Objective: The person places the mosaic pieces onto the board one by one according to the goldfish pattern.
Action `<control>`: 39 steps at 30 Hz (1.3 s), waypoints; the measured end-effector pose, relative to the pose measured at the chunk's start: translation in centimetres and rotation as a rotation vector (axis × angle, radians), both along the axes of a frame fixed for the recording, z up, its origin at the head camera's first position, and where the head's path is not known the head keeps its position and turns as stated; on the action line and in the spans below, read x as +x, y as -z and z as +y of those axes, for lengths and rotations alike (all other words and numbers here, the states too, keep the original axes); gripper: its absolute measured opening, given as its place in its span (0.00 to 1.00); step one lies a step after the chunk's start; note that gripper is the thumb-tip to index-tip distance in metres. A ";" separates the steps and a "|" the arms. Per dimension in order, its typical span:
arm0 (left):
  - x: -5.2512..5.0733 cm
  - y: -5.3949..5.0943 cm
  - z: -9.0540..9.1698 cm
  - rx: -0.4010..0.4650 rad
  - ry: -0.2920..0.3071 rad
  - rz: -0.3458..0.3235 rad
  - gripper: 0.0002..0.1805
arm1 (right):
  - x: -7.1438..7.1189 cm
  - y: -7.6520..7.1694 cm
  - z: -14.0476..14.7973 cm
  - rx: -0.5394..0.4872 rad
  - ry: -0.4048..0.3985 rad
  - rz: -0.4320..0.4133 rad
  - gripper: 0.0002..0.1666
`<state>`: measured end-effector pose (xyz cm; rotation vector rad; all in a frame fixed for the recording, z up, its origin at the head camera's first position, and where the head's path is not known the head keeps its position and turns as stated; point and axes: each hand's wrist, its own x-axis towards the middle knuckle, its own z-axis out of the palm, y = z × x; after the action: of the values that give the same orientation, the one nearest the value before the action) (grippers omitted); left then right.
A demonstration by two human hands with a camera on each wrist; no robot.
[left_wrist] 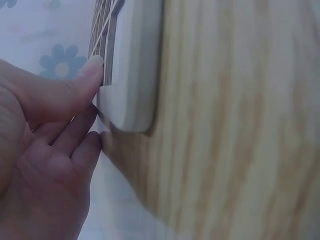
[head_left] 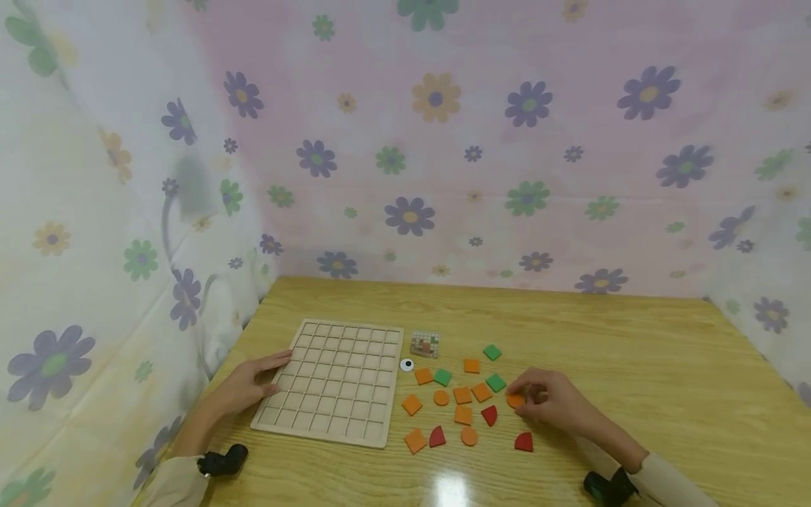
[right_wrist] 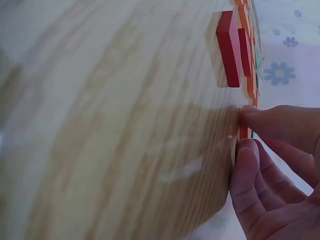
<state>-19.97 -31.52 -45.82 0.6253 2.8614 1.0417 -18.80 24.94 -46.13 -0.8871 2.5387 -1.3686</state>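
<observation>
A pale wooden board with a grid of square recesses (head_left: pixel 338 380) lies flat on the table. My left hand (head_left: pixel 243 384) rests at its left edge with fingers extended; in the left wrist view the thumb (left_wrist: pixel 75 92) touches the rim. To the right of the board, my right hand (head_left: pixel 557 401) pinches an orange round piece (head_left: pixel 516 400) between thumb and fingers, at table level. Near it lie a green square (head_left: pixel 495 382), a red quarter-circle (head_left: pixel 489 415) and another red quarter-circle (head_left: pixel 524 442). In the right wrist view the orange piece (right_wrist: pixel 244 131) is mostly hidden by fingers.
Several orange squares (head_left: pixel 463 415), orange rounds (head_left: pixel 469 436) and green squares (head_left: pixel 443 377) are scattered beside the board. A small patterned grid card (head_left: pixel 425 343) and a white disc with a black dot (head_left: pixel 407 365) lie by its right edge. Flowered cloth (head_left: pixel 443 176) surrounds the wooden table (head_left: pixel 633 352).
</observation>
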 end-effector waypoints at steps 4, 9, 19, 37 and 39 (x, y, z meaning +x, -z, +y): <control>0.2 0.3 -0.1 -0.003 -0.014 0.008 0.31 | -0.2 0.1 -0.1 0.021 -0.003 0.013 0.15; 0.5 0.3 0.2 -0.009 -0.017 0.018 0.31 | -0.1 0.3 -0.1 0.028 0.001 0.022 0.13; 0.7 0.0 0.7 -0.010 -0.051 0.015 0.32 | -0.5 0.0 -0.3 0.057 0.002 0.042 0.11; 0.4 0.2 -0.5 0.128 0.076 -0.015 0.29 | -3.0 -2.9 -8.8 -0.016 -0.095 0.098 0.10; 0.3 0.2 -0.5 0.127 0.081 -0.029 0.29 | -2.6 -4.2 -10.1 -0.028 -0.096 0.080 0.09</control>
<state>-19.66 -31.98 -46.03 0.7217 2.7370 1.2160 -21.43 14.83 -41.97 -1.0747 2.5034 -1.3698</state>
